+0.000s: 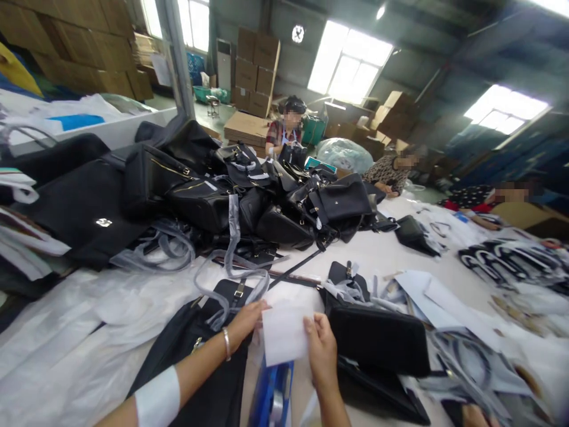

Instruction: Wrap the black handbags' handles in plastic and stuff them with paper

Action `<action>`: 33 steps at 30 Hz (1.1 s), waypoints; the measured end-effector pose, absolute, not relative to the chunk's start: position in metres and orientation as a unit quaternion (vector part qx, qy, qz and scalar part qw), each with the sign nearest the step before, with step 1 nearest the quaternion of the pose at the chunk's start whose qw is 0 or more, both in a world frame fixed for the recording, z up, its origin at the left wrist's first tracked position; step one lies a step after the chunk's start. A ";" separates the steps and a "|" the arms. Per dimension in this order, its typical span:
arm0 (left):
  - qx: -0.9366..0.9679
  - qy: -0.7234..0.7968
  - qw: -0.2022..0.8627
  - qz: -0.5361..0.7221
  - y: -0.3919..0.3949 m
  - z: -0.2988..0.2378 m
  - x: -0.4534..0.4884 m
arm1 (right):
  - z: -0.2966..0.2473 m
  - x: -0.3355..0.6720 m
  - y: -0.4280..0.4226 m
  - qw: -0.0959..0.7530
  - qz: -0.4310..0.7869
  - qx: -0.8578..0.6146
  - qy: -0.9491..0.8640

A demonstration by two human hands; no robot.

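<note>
A white sheet [284, 335] lies between the two hands, just below and right of the frame's centre. The right hand [323, 350] grips its right edge, thumb in front, fingers bent behind, its forearm rising from the bottom edge. The left hand [246, 323] reaches in from the lower left, fingertips at the sheet's upper left corner; whether they pinch it, I cannot tell. The sheet faces the camera, its lower edge rising slightly rightward; it looks nearly square, so its long axis is unclear.

Beneath is a blue object [273, 394]. A black backpack [208, 362] lies under the left forearm, a black bag [377, 338] right of the right hand; their contents are hidden. A heap of black bags [200, 204] fills the middle left. Brown cartons [84, 50] are stacked upper left.
</note>
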State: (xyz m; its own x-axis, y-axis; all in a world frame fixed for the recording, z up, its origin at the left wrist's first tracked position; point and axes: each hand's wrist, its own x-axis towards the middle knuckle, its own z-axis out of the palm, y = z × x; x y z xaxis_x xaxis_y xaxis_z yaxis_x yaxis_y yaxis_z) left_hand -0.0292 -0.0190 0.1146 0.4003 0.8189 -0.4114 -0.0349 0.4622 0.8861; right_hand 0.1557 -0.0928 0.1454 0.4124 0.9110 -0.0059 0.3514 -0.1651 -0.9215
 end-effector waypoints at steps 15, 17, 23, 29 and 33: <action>0.455 0.447 0.663 0.391 -0.094 0.160 -0.166 | 0.187 0.038 -0.140 0.324 0.392 -0.610 -0.607; 0.314 0.498 0.667 0.457 -0.101 0.167 -0.185 | 0.190 0.026 -0.138 0.339 0.294 -0.624 -0.640; 0.051 0.316 0.856 0.407 -0.119 0.183 -0.215 | 0.184 -0.040 -0.142 0.274 0.091 -0.460 -0.840; 0.070 0.507 0.702 0.495 -0.120 0.154 -0.276 | 0.155 -0.048 -0.150 0.231 0.196 -0.511 -0.805; 0.093 0.600 0.599 0.523 -0.123 0.138 -0.330 | 0.147 -0.039 -0.152 0.226 0.324 -0.594 -0.701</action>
State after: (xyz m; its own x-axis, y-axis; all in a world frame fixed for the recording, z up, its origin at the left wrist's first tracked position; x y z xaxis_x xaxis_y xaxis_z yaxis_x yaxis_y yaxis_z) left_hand -0.3296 -0.1229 0.1380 -0.2654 0.7379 -0.6206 -0.5138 0.4364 0.7386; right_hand -0.0393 -0.1520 0.1470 -0.1933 0.9788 -0.0676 0.6866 0.0857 -0.7220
